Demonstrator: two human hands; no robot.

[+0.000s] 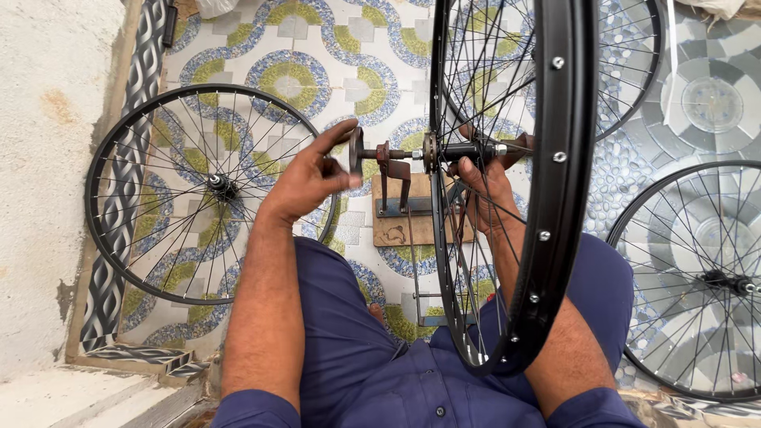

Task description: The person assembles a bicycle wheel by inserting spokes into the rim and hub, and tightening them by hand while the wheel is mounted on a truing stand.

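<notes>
Landmark: rusty stand (394, 178) on its wooden base. Far left of it, a spare wheel (202, 194) lies flat on the tiled floor (317, 47), out of the way. Left hand (309, 178) just left of the stand, fingers closed on the round knob (356, 150), likely to turn it. Right of the stand, the upright black wheel (555, 190) sits with its hub at the stand's axle; right hand (487, 186) reaches through the spokes, fingers wrapped round the hub (468, 150), steadying it.

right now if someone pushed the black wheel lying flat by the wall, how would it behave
The black wheel would probably slide, not roll, since it lies flat on the tiled floor. Its thin spokes and open rim suggest it is light yet fairly stiff.
</notes>
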